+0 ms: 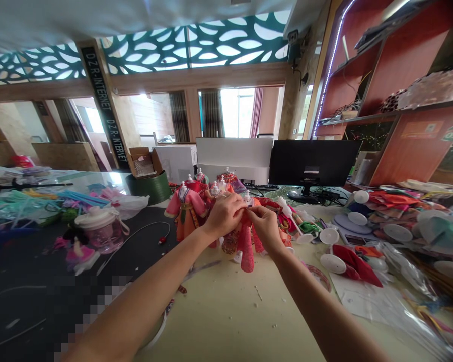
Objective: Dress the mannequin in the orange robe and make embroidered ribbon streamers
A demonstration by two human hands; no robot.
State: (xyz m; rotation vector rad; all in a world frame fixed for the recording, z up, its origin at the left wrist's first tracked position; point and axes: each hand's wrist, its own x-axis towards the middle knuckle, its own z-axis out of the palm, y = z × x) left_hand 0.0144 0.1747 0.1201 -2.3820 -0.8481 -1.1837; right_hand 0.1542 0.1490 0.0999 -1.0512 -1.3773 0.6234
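Observation:
In the head view, both hands meet over a small red doll costume [246, 251] with a white knob on top and a pink patterned panel hanging down. My left hand [224, 213] is closed at the costume's upper left, fingers bent inward. My right hand [265, 223] pinches its upper right side, just below the knob. The exact bit of cloth between the fingertips is hidden. Close behind and to the left stand several other doll costumes, among them one with pink sleeves and an orange skirt [186, 213].
A lidded clear jar [100, 229] and a small doll [79, 251] are on the dark left surface. At right lie white round bases [332, 263], red cloth [357, 264] and plastic bags [407, 271]. Behind stand two monitors [313, 162] and a green container [149, 187].

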